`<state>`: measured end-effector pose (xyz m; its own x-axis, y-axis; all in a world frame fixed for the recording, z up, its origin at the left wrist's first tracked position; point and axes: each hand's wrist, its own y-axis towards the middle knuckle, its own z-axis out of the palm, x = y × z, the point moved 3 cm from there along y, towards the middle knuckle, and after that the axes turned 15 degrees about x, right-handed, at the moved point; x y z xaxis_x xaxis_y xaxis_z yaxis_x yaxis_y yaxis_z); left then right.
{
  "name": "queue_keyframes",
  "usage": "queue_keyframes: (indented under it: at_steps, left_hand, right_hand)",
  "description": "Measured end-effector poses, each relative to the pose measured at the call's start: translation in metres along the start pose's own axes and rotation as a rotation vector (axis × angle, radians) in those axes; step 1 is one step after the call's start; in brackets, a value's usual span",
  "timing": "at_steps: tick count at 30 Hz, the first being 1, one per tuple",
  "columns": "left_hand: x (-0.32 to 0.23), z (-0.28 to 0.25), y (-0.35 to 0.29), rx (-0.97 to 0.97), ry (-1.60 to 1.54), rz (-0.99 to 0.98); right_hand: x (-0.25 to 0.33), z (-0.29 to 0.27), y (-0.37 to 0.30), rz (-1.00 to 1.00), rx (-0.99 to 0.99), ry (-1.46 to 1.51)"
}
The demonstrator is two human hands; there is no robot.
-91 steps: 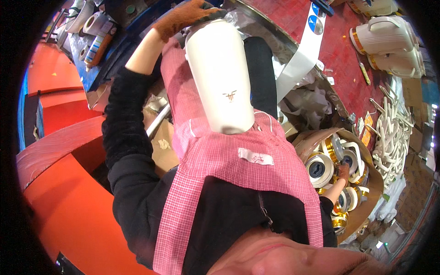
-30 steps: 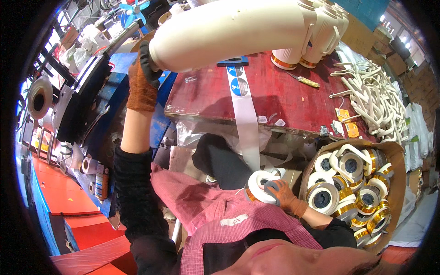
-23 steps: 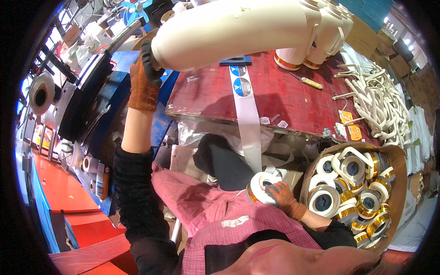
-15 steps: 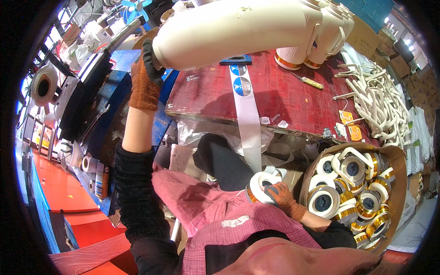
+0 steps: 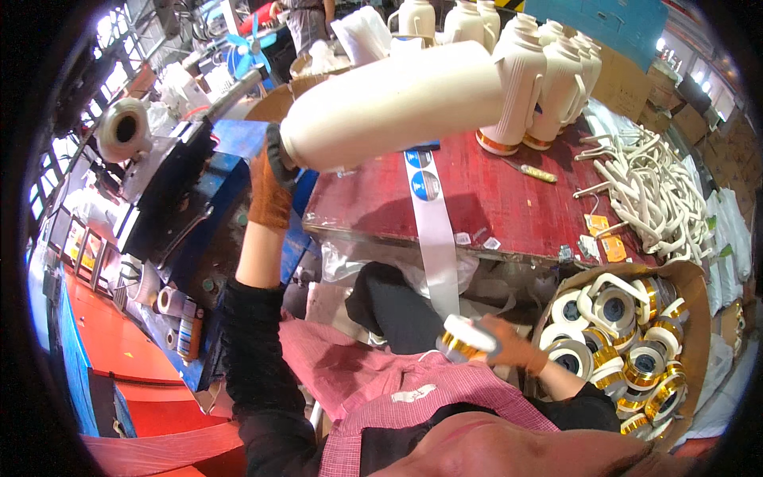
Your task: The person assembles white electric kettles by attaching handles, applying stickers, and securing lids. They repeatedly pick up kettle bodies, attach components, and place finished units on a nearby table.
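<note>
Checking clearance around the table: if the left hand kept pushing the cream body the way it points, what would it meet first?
Probably the upright cream jugs; the body in the left hand already seems to reach them, though depth is unclear.

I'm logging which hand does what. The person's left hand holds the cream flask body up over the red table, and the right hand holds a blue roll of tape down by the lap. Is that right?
Not quite: the thing in the right hand is a white ring with a gold band, not a blue roll of tape. The head view shows it. The left hand does hold the cream flask body up over the red table.
</note>
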<state>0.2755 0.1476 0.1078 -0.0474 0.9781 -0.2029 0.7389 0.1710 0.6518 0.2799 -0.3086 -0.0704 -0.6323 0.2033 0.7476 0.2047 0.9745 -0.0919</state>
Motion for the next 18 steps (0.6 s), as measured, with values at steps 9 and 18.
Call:
queue_keyframes:
  at_steps: [9, 18]
  left_hand:
    - [0.001, -0.02, -0.077, 0.051, -0.052, -0.025]
    - [0.014, -0.027, -0.198, 0.154, -0.037, -0.159]
  right_hand:
    - [0.03, -0.182, 0.074, -0.276, -0.872, 0.326]
    - [0.071, -0.159, 0.149, -0.467, -0.741, -0.08]
